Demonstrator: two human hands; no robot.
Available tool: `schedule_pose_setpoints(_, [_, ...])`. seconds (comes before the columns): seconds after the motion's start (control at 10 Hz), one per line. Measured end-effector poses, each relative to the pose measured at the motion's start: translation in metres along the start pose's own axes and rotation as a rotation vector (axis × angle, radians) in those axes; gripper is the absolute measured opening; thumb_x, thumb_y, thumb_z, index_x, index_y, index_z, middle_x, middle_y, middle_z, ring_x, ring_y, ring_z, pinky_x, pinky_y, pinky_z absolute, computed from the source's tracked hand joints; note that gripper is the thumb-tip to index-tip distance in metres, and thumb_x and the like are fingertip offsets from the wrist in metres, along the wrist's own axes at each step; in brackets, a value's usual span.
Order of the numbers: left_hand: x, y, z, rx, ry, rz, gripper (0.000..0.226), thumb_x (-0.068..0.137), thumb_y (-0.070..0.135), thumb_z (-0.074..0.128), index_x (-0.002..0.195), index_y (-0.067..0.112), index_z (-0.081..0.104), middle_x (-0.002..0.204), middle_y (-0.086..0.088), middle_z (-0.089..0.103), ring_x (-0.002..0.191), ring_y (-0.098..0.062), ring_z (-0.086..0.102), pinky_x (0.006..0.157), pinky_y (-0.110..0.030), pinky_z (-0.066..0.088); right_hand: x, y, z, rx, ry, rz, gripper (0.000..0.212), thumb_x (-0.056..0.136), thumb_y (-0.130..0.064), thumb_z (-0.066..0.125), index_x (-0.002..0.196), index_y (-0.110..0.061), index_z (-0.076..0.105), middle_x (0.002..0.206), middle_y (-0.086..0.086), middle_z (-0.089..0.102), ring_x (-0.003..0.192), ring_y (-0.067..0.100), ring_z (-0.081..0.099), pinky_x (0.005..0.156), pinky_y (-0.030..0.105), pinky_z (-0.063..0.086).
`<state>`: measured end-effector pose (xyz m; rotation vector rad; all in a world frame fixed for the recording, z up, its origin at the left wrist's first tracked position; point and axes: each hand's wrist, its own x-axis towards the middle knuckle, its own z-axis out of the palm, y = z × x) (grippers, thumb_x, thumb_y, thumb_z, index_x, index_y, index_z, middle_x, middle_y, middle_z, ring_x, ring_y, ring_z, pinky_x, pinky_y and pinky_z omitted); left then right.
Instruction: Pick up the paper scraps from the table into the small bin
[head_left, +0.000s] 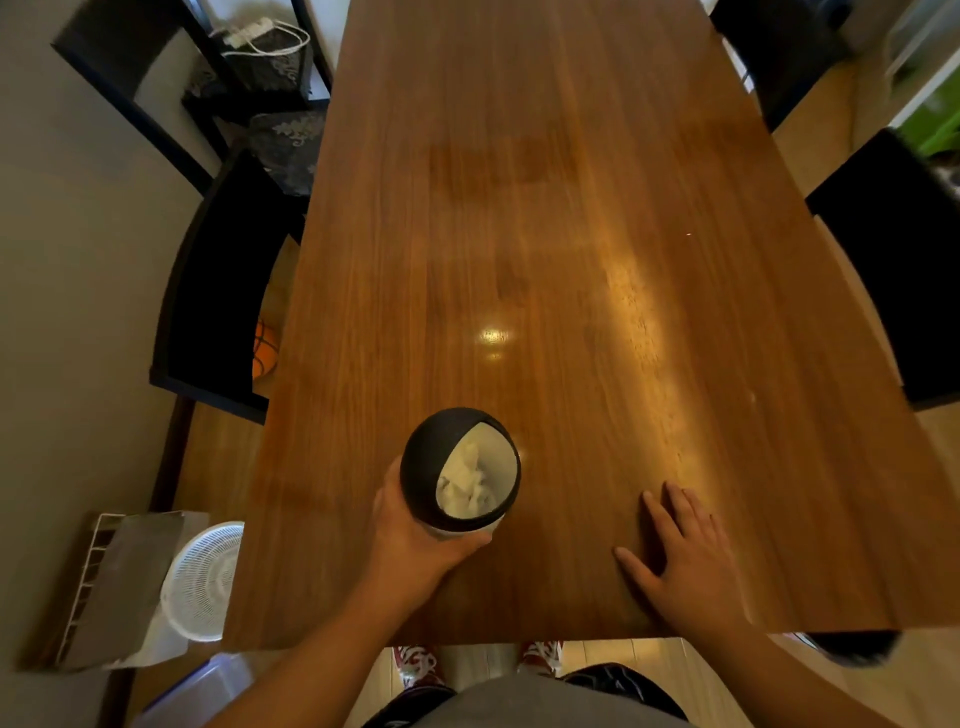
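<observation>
A small bin (431, 462) with a black domed lid stands near the front edge of the wooden table (571, 234). Crumpled white paper scraps (465, 480) show through its opening, which faces right. My left hand (410, 540) wraps around the bin's lower left side. My right hand (680, 551) lies flat on the table to the right of the bin, fingers spread, holding nothing. No loose scraps show on the tabletop.
Black chairs stand at the left (218, 301) and right (904, 270) sides of the table. A white fan (205, 579) and a grey rack (119, 587) sit on the floor at the lower left. An orange ball (264, 348) lies under the left chair.
</observation>
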<state>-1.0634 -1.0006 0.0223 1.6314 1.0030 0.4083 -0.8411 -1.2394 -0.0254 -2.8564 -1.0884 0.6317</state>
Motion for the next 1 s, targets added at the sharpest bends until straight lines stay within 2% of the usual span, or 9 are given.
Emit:
schedule_pose_setpoints(0.1, [0.005,-0.006,0.012,0.024,-0.038,0.014,0.113,0.048,0.032,0.103,0.137,0.052,0.036,0.143,0.008,0.053,0.132,-0.011,0.053,0.104,-0.044,0.052,0.001,0.002,0.003,0.024,0.013,-0.003,0.095,0.076,-0.084,0.017,0.156,-0.033,0.023,0.167,0.000,0.010,0.154,0.020,0.005,0.124,0.043,0.006])
schedule_pose_setpoints(0.2, [0.009,-0.015,0.021,0.034,-0.066,0.027,0.117,0.056,0.014,0.102,0.132,0.064,0.030,0.141,0.018,0.050,0.129,0.001,0.051,0.097,-0.020,0.052,0.002,0.006,0.006,0.033,0.013,-0.012,0.093,0.078,-0.082,0.020,0.156,-0.032,0.024,0.167,0.000,0.012,0.154,0.020,0.007,0.123,0.045,0.008])
schedule_pose_setpoints(0.3, [0.012,-0.018,0.027,0.008,-0.076,0.020,0.115,0.058,0.009,0.101,0.135,0.057,0.030,0.141,0.021,0.047,0.126,0.012,0.049,0.090,-0.006,0.049,0.003,0.009,0.009,0.031,0.017,-0.020,0.091,0.080,-0.082,0.021,0.156,-0.032,0.025,0.167,0.000,0.013,0.154,0.021,0.009,0.124,0.046,0.011])
schedule_pose_setpoints(0.4, [0.014,-0.021,0.030,-0.005,-0.072,0.022,0.116,0.058,0.010,0.101,0.137,0.055,0.029,0.142,0.021,0.046,0.123,0.018,0.048,0.089,-0.003,0.047,0.004,0.011,0.013,0.032,0.025,-0.023,0.090,0.080,-0.081,0.022,0.156,-0.031,0.026,0.167,0.001,0.014,0.154,0.021,0.009,0.124,0.048,0.014])
schedule_pose_setpoints(0.6, [0.014,-0.029,0.030,0.013,-0.071,0.019,0.125,0.058,0.013,0.101,0.129,0.079,0.022,0.144,0.021,0.043,0.128,0.015,0.045,0.091,-0.004,0.047,0.004,0.011,0.015,0.034,0.030,-0.026,0.092,0.081,-0.082,0.020,0.156,-0.030,0.027,0.167,0.002,0.015,0.154,0.021,0.009,0.124,0.049,0.014])
schedule_pose_setpoints(0.7, [0.014,-0.032,0.029,0.026,-0.074,0.016,0.126,0.058,0.015,0.101,0.130,0.078,0.021,0.145,0.020,0.044,0.129,0.014,0.045,0.091,-0.003,0.046,0.003,0.010,0.012,0.027,0.030,-0.030,0.090,0.082,-0.079,0.022,0.156,-0.029,0.027,0.166,0.002,0.016,0.154,0.021,0.008,0.124,0.048,0.012])
schedule_pose_setpoints(0.8, [0.013,-0.033,0.030,0.039,-0.080,0.009,0.125,0.059,0.014,0.101,0.136,0.069,0.020,0.146,0.018,0.044,0.131,0.012,0.044,0.093,-0.004,0.045,0.002,0.009,0.011,0.031,0.023,-0.031,0.090,0.081,-0.079,0.021,0.156,-0.029,0.027,0.166,0.003,0.016,0.154,0.021,0.008,0.124,0.048,0.011])
schedule_pose_setpoints(0.9, [0.012,-0.030,0.030,0.035,-0.084,0.002,0.119,0.060,0.013,0.100,0.142,0.051,0.023,0.144,0.018,0.044,0.128,0.016,0.045,0.092,-0.002,0.044,0.002,0.005,0.008,0.031,0.046,-0.030,0.089,0.081,-0.078,0.024,0.155,-0.028,0.028,0.166,0.004,0.017,0.154,0.022,0.010,0.124,0.048,0.012])
schedule_pose_setpoints(1.0, [0.004,-0.028,0.025,0.019,-0.097,-0.025,0.120,0.062,0.015,0.100,0.154,0.031,0.025,0.148,0.010,0.044,0.134,0.005,0.045,0.102,-0.014,0.045,0.000,0.006,0.010,0.026,0.040,-0.037,0.086,0.086,-0.079,0.030,0.156,-0.028,0.028,0.166,0.003,0.017,0.154,0.022,0.009,0.124,0.049,0.013])
